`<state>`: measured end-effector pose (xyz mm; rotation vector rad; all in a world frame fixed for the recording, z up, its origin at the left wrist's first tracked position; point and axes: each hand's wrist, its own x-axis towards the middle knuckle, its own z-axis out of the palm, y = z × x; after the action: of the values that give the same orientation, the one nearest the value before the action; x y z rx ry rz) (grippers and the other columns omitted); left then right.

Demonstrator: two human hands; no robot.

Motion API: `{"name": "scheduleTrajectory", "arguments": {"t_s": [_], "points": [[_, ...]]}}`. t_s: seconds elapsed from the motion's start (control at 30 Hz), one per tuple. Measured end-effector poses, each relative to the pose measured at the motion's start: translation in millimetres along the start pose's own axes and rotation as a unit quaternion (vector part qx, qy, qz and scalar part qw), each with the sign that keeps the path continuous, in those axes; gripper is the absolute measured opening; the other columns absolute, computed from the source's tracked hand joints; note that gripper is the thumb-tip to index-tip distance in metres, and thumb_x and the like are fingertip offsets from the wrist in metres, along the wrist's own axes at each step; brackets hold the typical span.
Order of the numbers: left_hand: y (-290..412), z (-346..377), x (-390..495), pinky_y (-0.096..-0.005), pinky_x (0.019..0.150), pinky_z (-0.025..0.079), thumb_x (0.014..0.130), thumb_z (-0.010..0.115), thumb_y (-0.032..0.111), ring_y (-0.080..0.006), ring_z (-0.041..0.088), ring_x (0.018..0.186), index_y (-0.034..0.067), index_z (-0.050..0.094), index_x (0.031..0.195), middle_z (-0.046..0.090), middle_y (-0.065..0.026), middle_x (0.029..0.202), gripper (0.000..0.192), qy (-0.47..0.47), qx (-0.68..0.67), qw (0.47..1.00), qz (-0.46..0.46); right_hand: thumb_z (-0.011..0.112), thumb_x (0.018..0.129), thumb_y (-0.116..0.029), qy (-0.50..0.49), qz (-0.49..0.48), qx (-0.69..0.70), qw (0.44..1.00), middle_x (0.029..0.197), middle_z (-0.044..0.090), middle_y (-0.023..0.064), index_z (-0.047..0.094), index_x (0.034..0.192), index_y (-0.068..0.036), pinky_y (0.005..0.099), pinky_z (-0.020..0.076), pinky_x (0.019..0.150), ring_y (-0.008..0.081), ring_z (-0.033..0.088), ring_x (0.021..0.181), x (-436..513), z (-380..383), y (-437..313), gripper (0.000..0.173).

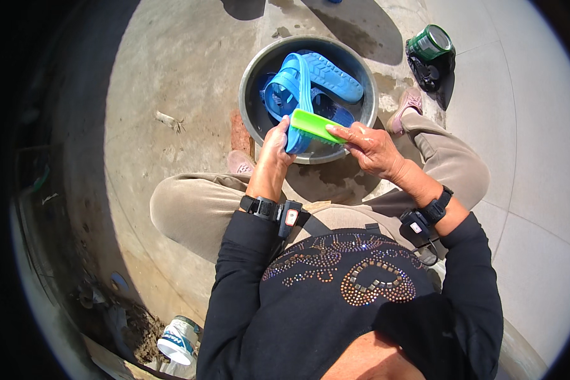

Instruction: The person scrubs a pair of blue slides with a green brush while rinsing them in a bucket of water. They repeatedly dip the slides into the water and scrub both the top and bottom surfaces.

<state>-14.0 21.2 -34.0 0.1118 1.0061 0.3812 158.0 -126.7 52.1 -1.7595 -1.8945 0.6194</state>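
Note:
My left hand (279, 141) grips the near end of a light blue rubber sandal (304, 90), which is tilted up on its side over a round metal basin (369, 118). In my right hand (376, 148) is a bright green scrubbing brush (316, 125). Its bristles point down and lie against or just over the near part of the sandal; the exact contact is hidden. Another light blue sandal (335, 78) rests sole up in the basin. Below it, darker blue footwear (333, 108) lies partly covered.
A red brick (241, 133) sits by the basin's left side. At the upper right, a green can (429, 42) stands by a black plastic bag (427, 73). A white bucket (178, 339) lies at the lower left. Wet patches mark the concrete floor (180, 80).

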Motion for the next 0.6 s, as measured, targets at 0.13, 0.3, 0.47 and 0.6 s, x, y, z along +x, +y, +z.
{"name": "scheduleTrajectory", "arguments": {"t_s": [0.13,0.3,0.47,0.6], "points": [[-6,3,-12,-0.0318,0.067,0.055,0.093,0.053,0.028,-0.019,0.064,0.074,-0.002,0.058,0.106,0.065,-0.0097,0.089,0.033,-0.096,0.071,0.993,-0.003,0.056,0.086,-0.012,0.055,0.063,-0.009,0.996,0.079,0.053,0.008,0.046,0.132,-0.033,0.0372,0.0492,0.063,0.0283,0.058,0.072,16,-10,19,0.052],[-7,11,-23,-0.0311,0.068,0.054,0.09,0.059,0.028,-0.0183,0.064,0.075,-0.001,0.058,0.108,0.065,-0.0105,0.091,0.034,-0.131,0.115,0.984,-0.033,0.049,0.09,-0.015,0.15,0.208,-0.095,0.962,0.118,0.059,0.0129,0.053,0.127,-0.022,0.0363,0.0487,0.086,0.0308,0.059,0.103,45,-41,82,0.038],[-3,13,-25,-0.0395,0.08,0.054,0.084,0.065,0.023,-0.0202,0.063,0.092,0.005,0.052,0.115,0.062,-0.0104,0.105,0.038,-0.138,0.121,0.981,0.058,0.051,0.089,-0.007,0.207,0.148,0.121,0.959,0.124,0.057,0.0114,0.054,0.127,-0.014,0.0296,0.0448,0.091,0.023,0.057,0.11,46,-34,51,0.039],[0,9,-18,-0.0433,0.087,0.05,0.073,0.066,0.014,-0.0243,0.061,0.096,0.007,0.052,0.114,0.061,-0.0095,0.105,0.044,-0.147,0.039,0.98,0.126,0.053,0.088,-0.005,0.175,0.092,0.15,0.969,0.121,0.059,0.013,0.054,0.128,-0.016,0.0305,0.0465,0.089,0.0259,0.06,0.107,27,-21,7,0.041]]}}
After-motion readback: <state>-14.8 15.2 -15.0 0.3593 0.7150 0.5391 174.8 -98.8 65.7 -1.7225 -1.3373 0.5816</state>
